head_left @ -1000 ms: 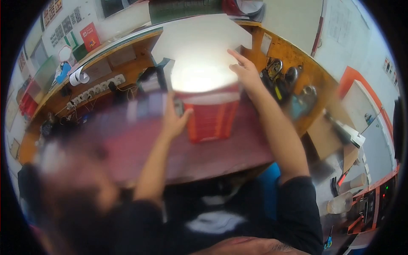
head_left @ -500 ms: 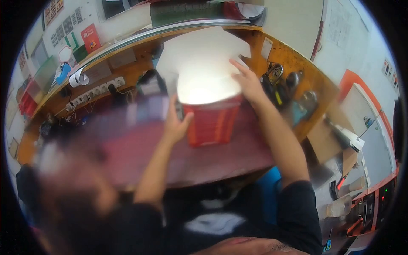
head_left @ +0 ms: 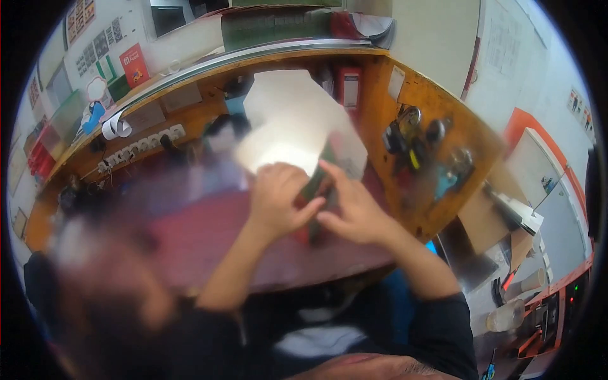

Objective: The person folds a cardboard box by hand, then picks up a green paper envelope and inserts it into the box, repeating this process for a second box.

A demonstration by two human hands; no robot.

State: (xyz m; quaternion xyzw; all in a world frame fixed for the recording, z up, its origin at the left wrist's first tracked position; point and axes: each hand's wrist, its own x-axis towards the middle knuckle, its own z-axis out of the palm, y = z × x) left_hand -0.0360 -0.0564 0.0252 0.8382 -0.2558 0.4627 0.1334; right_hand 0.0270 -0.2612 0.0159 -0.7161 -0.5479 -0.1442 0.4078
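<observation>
Meeting over the middle of the dark red table point(head_left: 202, 237), the left hand point(head_left: 278, 199) and right hand point(head_left: 351, 212) touch at the fingertips. The left hand is curled shut on the lower edge of a white sheet point(head_left: 294, 120), which stands tilted up and away toward the wooden shelf point(head_left: 190, 111). The right hand's forefinger lies along a dark green thing point(head_left: 315, 185) wedged between the two hands just under the sheet; blur hides whether it grasps it, so I cannot tell. Behind the sheet a red box point(head_left: 349, 88) stands upright. A power strip point(head_left: 136, 147) and a tape roll point(head_left: 117, 126) sit well to the left, and tools point(head_left: 411, 136) hang to the right.
</observation>
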